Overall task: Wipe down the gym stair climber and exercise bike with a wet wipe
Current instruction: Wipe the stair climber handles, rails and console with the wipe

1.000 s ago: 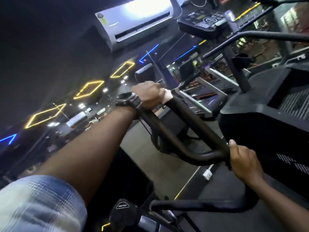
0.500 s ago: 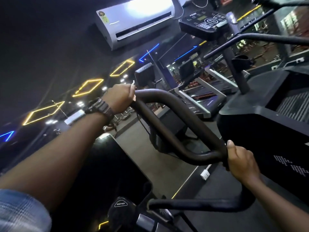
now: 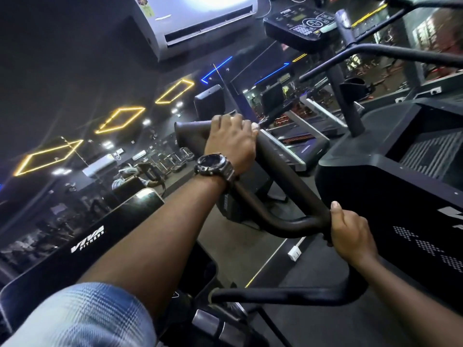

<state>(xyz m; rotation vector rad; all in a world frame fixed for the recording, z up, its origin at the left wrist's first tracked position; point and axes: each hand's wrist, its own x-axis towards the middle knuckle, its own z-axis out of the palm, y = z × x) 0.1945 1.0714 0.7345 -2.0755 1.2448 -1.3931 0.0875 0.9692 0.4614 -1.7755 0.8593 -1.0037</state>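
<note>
Wiping this handlebar [image 3: 288, 181] well means I keep my left hand [image 3: 231, 144] wrapped round the upper bar, the wipe [image 3: 255, 126] barely showing under its fingers, and twist as I slide, while my right hand [image 3: 350, 229] grips the lower bend, steadying.

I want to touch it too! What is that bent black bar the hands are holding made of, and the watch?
The handlebar looks like a metal tube with a matte black, maybe rubbery coating: it is smooth, round and shows only a dull sheen. The left hand and right hand both grip it. The watch seems to be dark metal or hard plastic; its chunky case glints slightly, so I cannot say which.
</note>
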